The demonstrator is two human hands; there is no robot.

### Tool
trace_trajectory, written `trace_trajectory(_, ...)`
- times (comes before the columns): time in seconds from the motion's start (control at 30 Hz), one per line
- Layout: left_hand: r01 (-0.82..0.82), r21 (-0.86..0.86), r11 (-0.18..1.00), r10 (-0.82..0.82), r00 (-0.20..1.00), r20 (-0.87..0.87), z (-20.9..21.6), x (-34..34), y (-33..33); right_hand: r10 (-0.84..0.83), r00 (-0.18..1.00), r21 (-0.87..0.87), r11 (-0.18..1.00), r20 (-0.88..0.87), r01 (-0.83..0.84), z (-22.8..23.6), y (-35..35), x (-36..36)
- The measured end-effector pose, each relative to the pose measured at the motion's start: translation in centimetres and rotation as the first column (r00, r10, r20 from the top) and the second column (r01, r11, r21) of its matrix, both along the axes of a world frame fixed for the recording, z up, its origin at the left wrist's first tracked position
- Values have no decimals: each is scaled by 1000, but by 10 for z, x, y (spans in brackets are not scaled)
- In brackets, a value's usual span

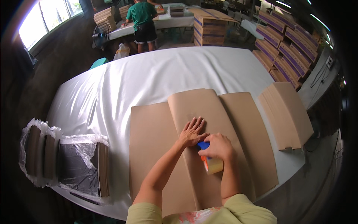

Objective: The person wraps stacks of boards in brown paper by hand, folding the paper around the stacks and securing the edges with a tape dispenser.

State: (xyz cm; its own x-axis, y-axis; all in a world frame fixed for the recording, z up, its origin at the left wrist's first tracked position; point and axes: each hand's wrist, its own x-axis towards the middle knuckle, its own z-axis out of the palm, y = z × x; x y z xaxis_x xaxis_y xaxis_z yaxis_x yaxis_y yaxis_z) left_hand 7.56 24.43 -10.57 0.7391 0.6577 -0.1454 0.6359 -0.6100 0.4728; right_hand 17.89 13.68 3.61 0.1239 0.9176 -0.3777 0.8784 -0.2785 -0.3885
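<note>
A large sheet of brown kraft paper (153, 142) lies in front of me, with a folded brown panel (201, 108) raised along its middle. My left hand (192, 132) rests flat on that panel, fingers spread. Close beside it, my right hand (220, 146) grips a tape dispenser (204, 145) with blue and orange parts, which carries a roll of yellowish clear tape (214, 165). The dispenser's front end is down by my left thumb, against the paper. Whether tape is stuck there is hidden by my hands.
White glossy sheeting covers the table (160, 74). Plastic-wrapped dark stacks (78, 164) stand at the left edge, a stack of folded brown paper (285, 115) at the right. Beyond are piled cartons (287, 48), a carton stack (209, 31) and a person in a green shirt (141, 16) at another table.
</note>
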Motion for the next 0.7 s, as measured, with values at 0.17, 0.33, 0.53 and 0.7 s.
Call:
trace_trajectory(0.17, -41, 21, 999, 41, 999, -22, -5, -4, 1, 1, 1000, 112, 994, -10, 0, -33, -21, -4)
trace_trajectory(0.33, 67, 248, 966, -80, 996, 45, -48, 4, 11, 80, 997, 210, 975, -2, -78, -52, -25, 7)
trace_trajectory(0.53, -1, 158, 987, 3, 1000, -12, -12, 0, -7, 32, 999, 30, 999, 20, -33, -28, -88, -3)
trace_trajectory(0.7, -18, 177, 984, 17, 1000, 10, -4, -5, 0, -40, 999, -55, 998, 0, 40, -8, -184, -11)
